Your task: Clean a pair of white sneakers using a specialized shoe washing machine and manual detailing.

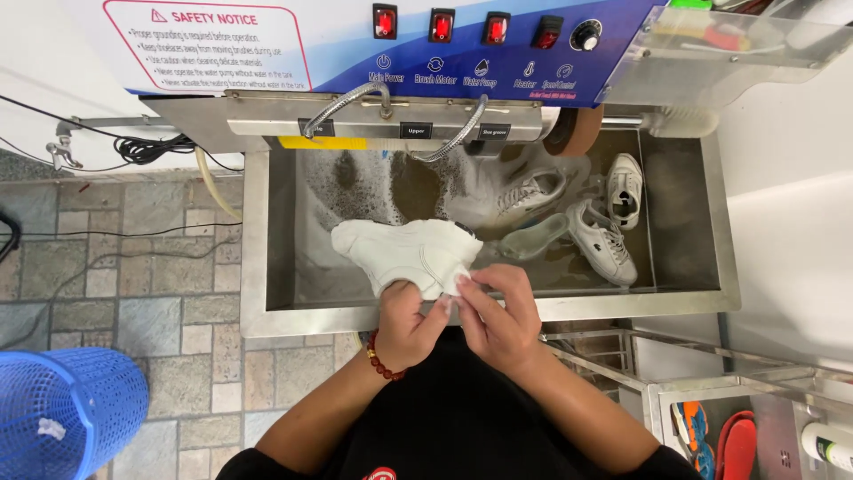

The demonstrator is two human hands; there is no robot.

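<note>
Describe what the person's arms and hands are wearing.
Both forearms are bare, with no gloves. The left hand has a bracelet of dark red beads at the wrist. The right hand wears nothing visible. A black top with a small red-and-white mark covers the body.

Left hand (407, 322) fingers curled, right hand (499, 311) fingers pinching, wrists close

Four white sneakers (410, 253) (one held, three in the water), four red switches (385, 21), one blue basket (67, 409).
</note>
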